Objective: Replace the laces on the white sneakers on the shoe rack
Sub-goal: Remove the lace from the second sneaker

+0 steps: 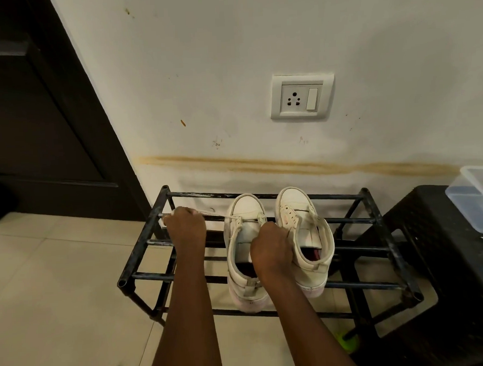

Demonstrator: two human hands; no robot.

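Wall-side rack (142, 244) | left hand (185, 227) grips lace (220, 215) near edge | right hand (269, 248) grips sneaker (246, 207)

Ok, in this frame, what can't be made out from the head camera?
Head view, right hand: its back hides the fingers, so what it holds on the left sneaker is unclear.
Head view, lace: its end vanishes inside the left hand.
Head view, plastic box: cut off by the right edge.
Head view, green object: partly hidden by the rack bars.

Open rack bars (348, 222) right of the sneakers (304, 235); stool (448, 256) blocks farther right.
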